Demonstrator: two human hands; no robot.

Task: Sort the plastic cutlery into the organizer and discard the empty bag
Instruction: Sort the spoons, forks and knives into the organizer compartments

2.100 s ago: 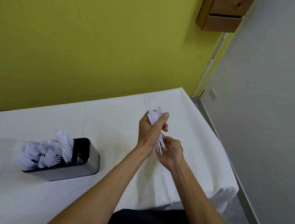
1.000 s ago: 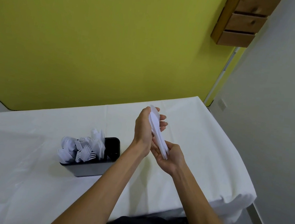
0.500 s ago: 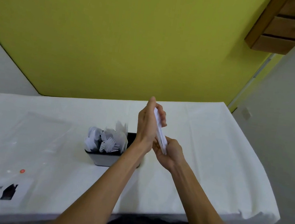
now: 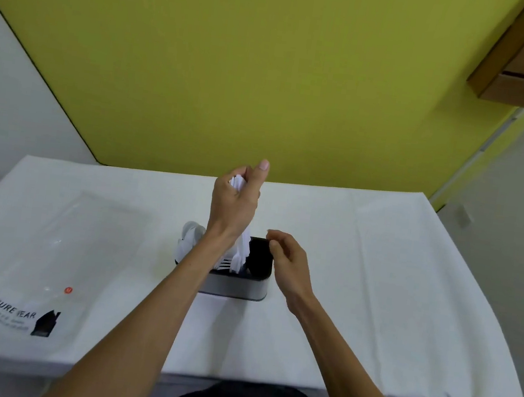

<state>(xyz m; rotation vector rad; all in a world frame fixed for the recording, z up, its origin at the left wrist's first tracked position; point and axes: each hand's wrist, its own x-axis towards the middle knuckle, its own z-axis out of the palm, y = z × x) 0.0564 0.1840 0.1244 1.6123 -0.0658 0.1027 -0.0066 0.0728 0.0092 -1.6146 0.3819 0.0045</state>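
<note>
While the left hand (image 4: 235, 203) gripped a cutlery bundle (image 4: 241, 248) above the organizer (image 4: 236, 286), the right hand (image 4: 286, 260) hovered empty, half-curled, at three o'clock; lowering into the empty compartment seemed next.

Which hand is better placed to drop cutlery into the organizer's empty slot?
Left hand: it grips the cutlery bundle right above the organizer. The right hand is empty beside it.

The organizer (image 4: 237, 278) stands mid-tabletop (image 4: 376, 278), cutlery (image 4: 189, 239) filling its left compartments (the rightmost shows none). The empty bag (image 4: 47, 271) lies flat toward the tabletop's front-left corner
</note>
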